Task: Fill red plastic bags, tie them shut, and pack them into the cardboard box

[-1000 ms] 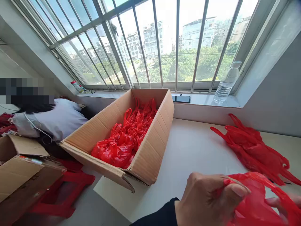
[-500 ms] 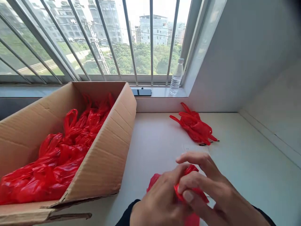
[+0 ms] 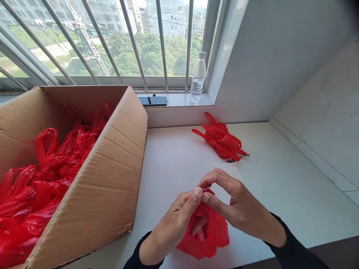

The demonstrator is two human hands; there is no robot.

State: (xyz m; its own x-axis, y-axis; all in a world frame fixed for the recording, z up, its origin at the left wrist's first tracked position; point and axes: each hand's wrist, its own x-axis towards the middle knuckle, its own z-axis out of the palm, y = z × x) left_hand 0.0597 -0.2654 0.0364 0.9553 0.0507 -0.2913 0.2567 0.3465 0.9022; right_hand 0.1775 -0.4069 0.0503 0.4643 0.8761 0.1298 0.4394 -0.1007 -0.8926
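Note:
A red plastic bag (image 3: 215,235) sits low on the white table, its mouth spread so that something small with red and white markings shows inside, too partly hidden to name. My left hand (image 3: 175,220) grips the bag's rim, thumb on top, and some of its fingers reach into the opening. My right hand (image 3: 234,198) pinches the upper edge of the bag between thumb and fingertips, right beside the left thumb. Beyond the hands lies a crumpled red plastic bag (image 3: 221,138) with its handles loose, over a thin dark object that mostly hides beneath it.
A cardboard box (image 3: 112,179) full of knotted red plastic bags (image 3: 56,168) stands on the left. On the windowsill are a phone (image 3: 153,101) and a water bottle (image 3: 198,78). A pale sheet of paper (image 3: 228,170) lies past my right hand; a wall borders the right.
My hands have drawn apart from their overlapped position, and the bunched bag now has its mouth opened out between them. The whole view has shifted, so the surroundings sit further left.

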